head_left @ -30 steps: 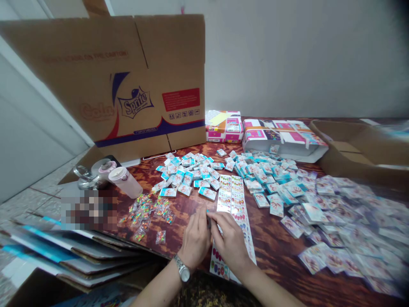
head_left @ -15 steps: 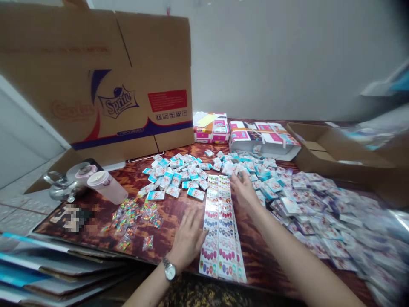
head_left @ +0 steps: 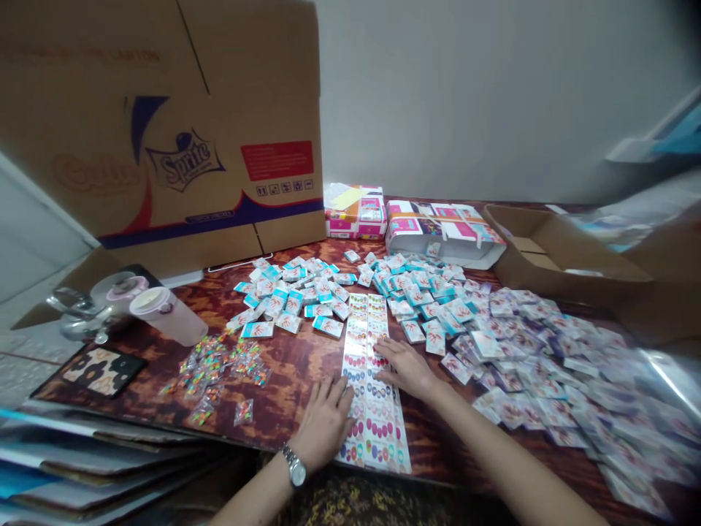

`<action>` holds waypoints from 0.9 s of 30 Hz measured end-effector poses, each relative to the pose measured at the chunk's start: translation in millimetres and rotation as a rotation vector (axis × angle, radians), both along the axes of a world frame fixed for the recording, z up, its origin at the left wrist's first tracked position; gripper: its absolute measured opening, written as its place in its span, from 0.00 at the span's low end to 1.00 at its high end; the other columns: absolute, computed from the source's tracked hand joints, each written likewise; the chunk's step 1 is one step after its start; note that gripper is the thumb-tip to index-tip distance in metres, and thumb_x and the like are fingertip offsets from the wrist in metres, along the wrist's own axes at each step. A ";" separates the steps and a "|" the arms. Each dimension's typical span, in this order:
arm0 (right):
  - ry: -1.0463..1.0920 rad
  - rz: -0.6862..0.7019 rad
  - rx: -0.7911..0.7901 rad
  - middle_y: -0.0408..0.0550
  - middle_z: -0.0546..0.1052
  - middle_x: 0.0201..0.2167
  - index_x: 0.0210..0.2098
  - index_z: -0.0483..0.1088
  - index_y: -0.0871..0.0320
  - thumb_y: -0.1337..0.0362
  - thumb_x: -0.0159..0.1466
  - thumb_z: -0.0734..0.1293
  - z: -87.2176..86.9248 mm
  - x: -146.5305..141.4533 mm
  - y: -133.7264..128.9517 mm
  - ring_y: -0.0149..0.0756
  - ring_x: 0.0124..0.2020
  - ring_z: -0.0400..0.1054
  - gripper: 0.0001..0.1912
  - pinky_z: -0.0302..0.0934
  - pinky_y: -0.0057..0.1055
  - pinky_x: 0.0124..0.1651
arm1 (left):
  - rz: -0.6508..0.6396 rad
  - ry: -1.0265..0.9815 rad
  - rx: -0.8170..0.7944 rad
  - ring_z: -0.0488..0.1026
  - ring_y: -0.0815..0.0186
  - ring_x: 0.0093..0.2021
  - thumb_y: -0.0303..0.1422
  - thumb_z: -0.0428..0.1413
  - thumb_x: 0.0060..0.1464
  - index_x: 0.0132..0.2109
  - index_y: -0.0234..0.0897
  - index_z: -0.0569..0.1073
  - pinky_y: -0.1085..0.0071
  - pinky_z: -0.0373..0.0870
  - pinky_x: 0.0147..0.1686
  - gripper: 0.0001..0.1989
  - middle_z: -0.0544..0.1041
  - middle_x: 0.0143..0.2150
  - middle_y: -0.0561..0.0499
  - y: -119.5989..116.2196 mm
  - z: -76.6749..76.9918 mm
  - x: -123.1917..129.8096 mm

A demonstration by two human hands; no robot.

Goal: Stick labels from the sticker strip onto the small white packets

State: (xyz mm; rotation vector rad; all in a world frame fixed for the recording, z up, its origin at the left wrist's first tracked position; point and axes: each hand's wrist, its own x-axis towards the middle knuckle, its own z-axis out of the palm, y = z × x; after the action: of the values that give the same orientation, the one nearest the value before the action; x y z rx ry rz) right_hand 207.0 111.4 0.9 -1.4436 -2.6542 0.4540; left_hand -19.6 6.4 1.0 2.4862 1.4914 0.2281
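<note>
Two long white strips printed with rows of colourful nail-shaped stickers lie side by side on the table: the left strip (head_left: 357,321) and the right strip (head_left: 377,314). Under the right one, the edges of more strips show. My left hand (head_left: 323,418) rests at the left strip's outer edge, fingers stretched forward, a watch on its wrist. Across the right strip lies my right hand (head_left: 406,371), fingers extended and apart, holding nothing visible. Beyond the strips is a left pile of small blue-and-white boxes (head_left: 279,296), with another pile (head_left: 419,281) to the right.
Many purple-and-white packets (head_left: 548,365) spread over the right side. Small bags of coloured pieces (head_left: 205,365), a patterned phone-like object (head_left: 101,371) and a translucent cup (head_left: 172,318) sit left. A large carton (head_left: 285,226) stands behind; an open cardboard box (head_left: 569,274) is back right.
My right hand has come back from the small boxes at the strips' far end onto the right strip. My left hand stays beside the left strip. The view has shifted slightly.
</note>
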 end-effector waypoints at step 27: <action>0.183 0.057 0.128 0.48 0.76 0.33 0.36 0.71 0.57 0.63 0.66 0.56 47.4 -8.9 -10.9 0.36 0.37 0.70 0.13 0.61 0.31 0.42 | 0.013 -0.362 0.002 0.48 0.51 0.63 0.40 0.51 0.54 0.62 0.35 0.49 0.51 0.51 0.58 0.33 0.53 0.63 0.38 13.4 18.9 -1.5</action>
State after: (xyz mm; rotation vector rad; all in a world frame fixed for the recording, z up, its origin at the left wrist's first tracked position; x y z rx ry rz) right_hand 198.1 100.5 48.4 -1.2308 -2.5339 0.3922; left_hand -21.0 19.8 19.9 2.2801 1.3539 0.6438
